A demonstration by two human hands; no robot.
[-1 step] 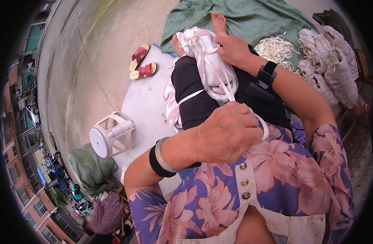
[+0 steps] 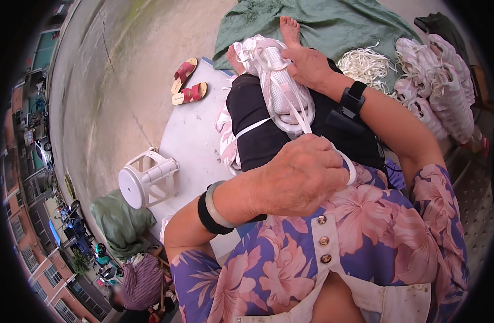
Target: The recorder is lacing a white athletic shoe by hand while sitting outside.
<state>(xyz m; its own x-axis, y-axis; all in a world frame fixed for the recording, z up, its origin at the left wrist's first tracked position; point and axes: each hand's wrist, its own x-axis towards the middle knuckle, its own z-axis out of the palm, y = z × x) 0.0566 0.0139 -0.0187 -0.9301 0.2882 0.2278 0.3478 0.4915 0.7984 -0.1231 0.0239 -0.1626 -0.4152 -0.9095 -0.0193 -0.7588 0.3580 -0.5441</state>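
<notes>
Left hand (image 2: 298, 175): fingers curled together into a fist, clamped on a flat white shoelace (image 2: 306, 128). Taut strands run forward from it to a shoe, and a loose loop hangs out at the fist's right side. Right hand (image 2: 311, 67): fingers bent against the shoe's right side, toward its far end; whether they grip it or only rest there, I cannot tell.

The pink-and-white sneaker (image 2: 290, 97) lies on the lap, across black trousers (image 2: 252, 113). Its long axis points away from the body, the far end leaning slightly left. It lies straight ahead of the left fist, which is apart from it and joined only by the lace; the right hand is nearer, touching it.

Beyond are two bare feet, one each side of the shoe's far end, and a green cloth (image 2: 333, 24). A tangle of white laces (image 2: 367, 65) sits to the right, beside a heap of similar sneakers (image 2: 446, 86). At the left are red-strapped sandals (image 2: 192, 94) and a white plastic stool (image 2: 145, 180) tipped on its side. Farther off, at lower left, another person in a striped top (image 2: 142, 282) is beside a green-covered bundle (image 2: 118, 220).
</notes>
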